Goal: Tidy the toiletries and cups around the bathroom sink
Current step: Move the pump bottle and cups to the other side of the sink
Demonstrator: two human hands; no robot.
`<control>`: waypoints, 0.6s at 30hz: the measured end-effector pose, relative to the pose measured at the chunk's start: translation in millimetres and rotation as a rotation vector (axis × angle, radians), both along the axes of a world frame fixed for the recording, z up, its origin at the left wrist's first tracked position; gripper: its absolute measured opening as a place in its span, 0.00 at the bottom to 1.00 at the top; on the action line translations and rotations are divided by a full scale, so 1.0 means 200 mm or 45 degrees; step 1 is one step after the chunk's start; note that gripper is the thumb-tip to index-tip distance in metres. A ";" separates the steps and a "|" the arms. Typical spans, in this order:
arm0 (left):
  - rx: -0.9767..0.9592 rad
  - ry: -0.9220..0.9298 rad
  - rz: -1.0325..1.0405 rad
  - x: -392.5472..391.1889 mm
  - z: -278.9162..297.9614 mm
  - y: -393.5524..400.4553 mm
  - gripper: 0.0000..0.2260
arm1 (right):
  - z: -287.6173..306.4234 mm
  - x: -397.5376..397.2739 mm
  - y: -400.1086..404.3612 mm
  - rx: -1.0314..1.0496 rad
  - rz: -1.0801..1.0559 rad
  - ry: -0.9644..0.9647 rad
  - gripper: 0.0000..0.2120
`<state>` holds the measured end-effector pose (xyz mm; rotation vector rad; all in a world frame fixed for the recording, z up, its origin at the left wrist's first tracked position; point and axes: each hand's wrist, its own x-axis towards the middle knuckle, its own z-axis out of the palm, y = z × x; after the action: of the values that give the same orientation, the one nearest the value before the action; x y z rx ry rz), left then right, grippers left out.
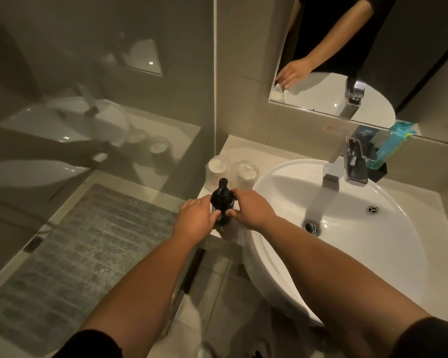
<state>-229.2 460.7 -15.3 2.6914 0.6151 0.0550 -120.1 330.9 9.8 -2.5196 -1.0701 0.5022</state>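
Shower glass [114,99]: fills the 9 to 11 o'clock side; it carries faint reflections of the basin and cups.
Shower mat [83,254]: grey, ribbed, on the floor at 8 o'clock behind the glass.
Left hand [195,218]: closed round the left flank of the pump bottle, fingers wrapped on its lower body.
Pump bottle [221,200]: one, dark, upright, at the near end of the counter strip just left of the basin; both hands touch it.
Cups [219,166]: two, clear and wrapped, standing side by side at 12 o'clock from the bottle, just behind it.
Right hand [251,210]: gripping the bottle's right flank, thumb toward the base.
Counter [233,148]: one narrow pale ledge between glass and basin, little spare room.
Sink basin [347,228]: one, white, round, at 3 o'clock from the bottle; one drain and one overflow hole show.
Tap [347,169]: one chrome mixer at 1 o'clock.
Blue packet [396,143]: one, in a black holder at 2 o'clock, beside the tap; its contents cannot be read.
Mirror [360,60]: one, at 1 o'clock, showing an arm and the basin.
Risk, cups: pushing the bottle back could knock the cups over, since they stand so close behind it.
Risk, edge: the bottle sits near the ledge's front; a loose release could tip it to the floor.
Risk, pump: pressure on the head could squirt soap.
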 end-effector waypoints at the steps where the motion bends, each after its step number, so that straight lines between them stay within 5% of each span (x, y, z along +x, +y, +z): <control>1: -0.013 -0.019 -0.003 0.00 0.01 0.00 0.16 | 0.02 0.00 0.00 0.011 0.001 -0.005 0.21; 18: 0.116 -0.380 -0.211 0.44 0.75 0.03 0.16 | 0.70 0.31 -0.06 0.252 -0.197 -0.352 0.21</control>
<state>-141.9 466.0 134.6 2.7339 0.3044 0.4408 -57.2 318.8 149.9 -2.5142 -0.9522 0.0027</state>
